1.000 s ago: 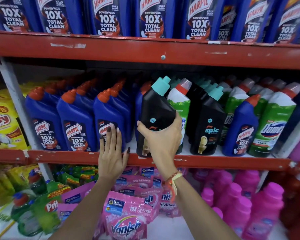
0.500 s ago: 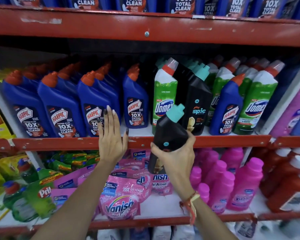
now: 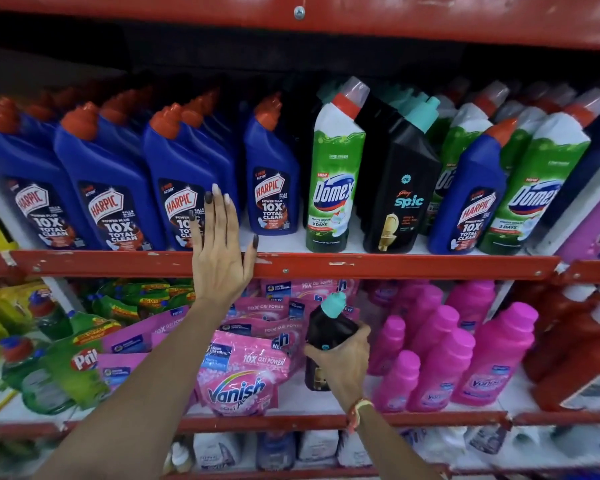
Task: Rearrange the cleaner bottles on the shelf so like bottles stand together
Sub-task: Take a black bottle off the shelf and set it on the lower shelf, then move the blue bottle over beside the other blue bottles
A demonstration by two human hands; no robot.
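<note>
Right hand (image 3: 340,358) is wrapped around a black bottle (image 3: 328,336) with a teal cap, holding it by the body, low in front of the pink pouches (image 3: 238,382) on the shelf below. It is clear of the middle shelf (image 3: 395,266), which probably keeps it out of the way while a place is chosen. Left hand (image 3: 220,261) is flat and spread, holding nothing, its palm over the red shelf edge and its fingers (image 3: 217,216) against the third blue bottle (image 3: 184,188), likely to steady that row or push it closer together.

Along the front of the middle shelf stand four blue bottles at the left, the fourth (image 3: 272,174) a little apart and set further back. Next come one green bottle (image 3: 335,168), one black bottle (image 3: 400,181), one stray blue bottle (image 3: 468,192) and one more green bottle (image 3: 537,181). More of each kind stand behind, too crowded and dark to count.

So the front row is mixed: five blue, two green, one black, plus the black one in hand. By this reading, the held bottle belongs beside the black one, and the stray blue with the four at left.
</note>
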